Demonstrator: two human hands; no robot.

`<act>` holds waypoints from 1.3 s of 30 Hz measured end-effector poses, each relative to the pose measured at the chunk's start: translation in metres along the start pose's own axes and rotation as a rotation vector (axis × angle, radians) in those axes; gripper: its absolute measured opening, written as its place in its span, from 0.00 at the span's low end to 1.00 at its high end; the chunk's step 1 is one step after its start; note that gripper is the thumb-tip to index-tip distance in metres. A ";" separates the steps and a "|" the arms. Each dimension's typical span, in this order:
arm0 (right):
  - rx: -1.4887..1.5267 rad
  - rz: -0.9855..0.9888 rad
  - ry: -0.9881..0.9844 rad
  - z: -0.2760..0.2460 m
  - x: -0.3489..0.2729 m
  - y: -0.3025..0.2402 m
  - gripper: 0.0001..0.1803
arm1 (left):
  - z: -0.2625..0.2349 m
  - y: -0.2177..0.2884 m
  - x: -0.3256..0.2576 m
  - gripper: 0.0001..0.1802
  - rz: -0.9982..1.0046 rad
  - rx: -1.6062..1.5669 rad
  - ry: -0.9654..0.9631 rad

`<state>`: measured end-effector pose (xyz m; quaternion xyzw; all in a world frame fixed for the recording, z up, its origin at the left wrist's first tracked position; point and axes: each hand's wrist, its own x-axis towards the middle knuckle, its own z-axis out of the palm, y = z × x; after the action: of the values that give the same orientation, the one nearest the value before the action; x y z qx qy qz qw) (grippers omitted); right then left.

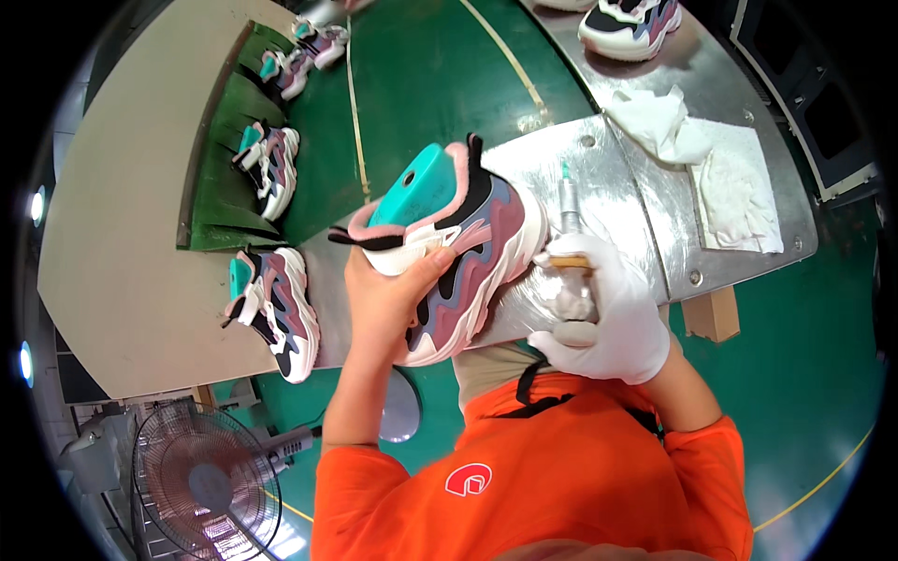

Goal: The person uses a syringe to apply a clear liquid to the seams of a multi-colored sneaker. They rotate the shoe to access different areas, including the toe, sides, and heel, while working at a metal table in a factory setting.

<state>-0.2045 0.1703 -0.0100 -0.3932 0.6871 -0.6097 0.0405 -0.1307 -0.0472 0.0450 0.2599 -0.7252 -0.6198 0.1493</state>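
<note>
My bare left hand (388, 294) grips a chunky sneaker (486, 238) by its upper, with the thumb across the laces. The shoe is tilted, its pink-lined opening facing up and its white sole toward my right. A teal shoe last (412, 192) fills the opening. My right hand (617, 318), in a white glove, is closed beside the sole, apart from it. Its curled fingers pinch a small tan piece (569, 263), whose kind I cannot make out. Just beyond the glove, a slim silver pen-like tool (569, 201) with a green tip lies on the metal table (613, 187).
Another sneaker (285, 309) stands at the left, and more sit along a green curved rack (213, 168). White cloths (734, 192) lie at the right, with a sneaker (631, 30) at the far right. A fan (208, 481) and a cardboard box (713, 315) are below table level.
</note>
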 end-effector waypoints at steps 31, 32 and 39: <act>-0.110 0.404 0.456 -0.030 0.026 0.046 0.42 | -0.034 0.007 0.114 0.21 0.231 -0.344 0.159; -0.073 0.435 0.470 -0.032 0.027 0.052 0.41 | -0.034 0.009 0.126 0.21 0.239 -0.302 0.170; 0.274 0.611 0.540 -0.036 0.044 0.046 0.39 | -0.044 0.003 0.244 0.32 0.380 0.106 0.228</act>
<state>-0.2763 0.1709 -0.0227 0.0112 0.6706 -0.7363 0.0898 -0.3077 -0.2199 0.0306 0.1944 -0.7710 -0.5083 0.3308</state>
